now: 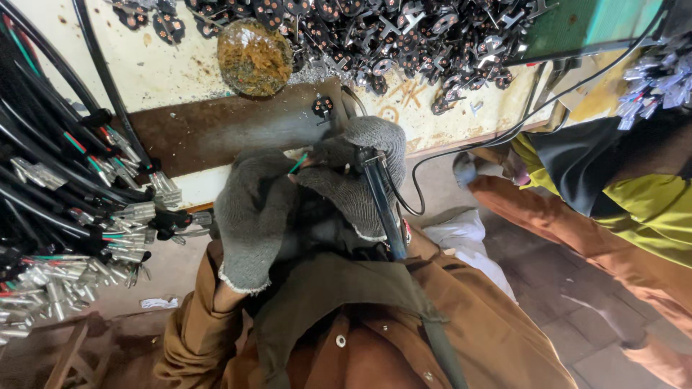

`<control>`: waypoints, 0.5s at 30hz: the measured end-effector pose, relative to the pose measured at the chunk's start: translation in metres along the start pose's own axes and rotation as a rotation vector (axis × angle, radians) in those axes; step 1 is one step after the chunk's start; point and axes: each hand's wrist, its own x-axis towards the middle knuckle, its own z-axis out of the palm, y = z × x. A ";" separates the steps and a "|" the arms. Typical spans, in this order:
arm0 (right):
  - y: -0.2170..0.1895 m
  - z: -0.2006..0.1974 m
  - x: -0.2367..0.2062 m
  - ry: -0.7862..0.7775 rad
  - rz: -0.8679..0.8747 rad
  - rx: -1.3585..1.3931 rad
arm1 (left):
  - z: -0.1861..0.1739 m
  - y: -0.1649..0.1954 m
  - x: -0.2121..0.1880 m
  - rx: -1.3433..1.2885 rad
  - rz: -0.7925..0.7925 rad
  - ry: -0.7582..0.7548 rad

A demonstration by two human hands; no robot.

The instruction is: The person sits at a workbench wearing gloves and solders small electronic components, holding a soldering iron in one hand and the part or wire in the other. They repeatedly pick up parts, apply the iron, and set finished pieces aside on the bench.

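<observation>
1. Seen from a head camera looking down, two hands in grey knitted gloves meet close together at the near edge of a pale, stained tabletop [187, 68].
2. The left hand [252, 216] is curled in a narrow grip; a thin green wire [298, 164] pokes out from its fingertips, pinched there.
3. The right hand [360, 173] is closed around a black-handled tool [382, 209], likely a soldering iron. The handle runs down from the grip toward the person's chest, and its black cord [461, 148] loops away to the right of the grip and up over the tabletop edge.
4. The tool's tip is hidden behind the glove, so whether it touches the wire cannot be told.
5. Just above both grips lies a dark brown metal strip [216, 130], with one small black plug part [322, 106] sitting on it.
6. Farther above, a round tin of amber paste [254, 59] rests on the tabletop, beside a large heap of black plug parts [404, 36].
7. Left of the left grip hang bundles of black cables with silver terminals [86, 216].
8. Below the grips are brown jacket sleeves and a dark apron.
9. To the right, another person in orange trousers and a yellow-green top [634, 209] sits nearby, well apart from the hands.
</observation>
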 end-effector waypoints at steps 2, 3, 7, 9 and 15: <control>0.002 0.007 -0.002 0.020 0.068 0.059 | 0.001 -0.004 -0.001 -0.069 -0.041 0.022; 0.002 0.009 -0.001 0.069 0.031 0.072 | 0.003 -0.004 0.000 -0.104 -0.060 0.035; 0.002 0.012 -0.003 0.026 -0.234 0.394 | 0.001 0.000 0.002 -0.081 -0.023 0.105; 0.001 0.009 -0.002 0.139 -0.220 0.286 | -0.004 0.004 0.004 0.210 0.202 0.069; -0.001 0.004 0.002 -0.050 -0.129 0.003 | -0.014 0.014 0.007 0.162 0.108 -0.072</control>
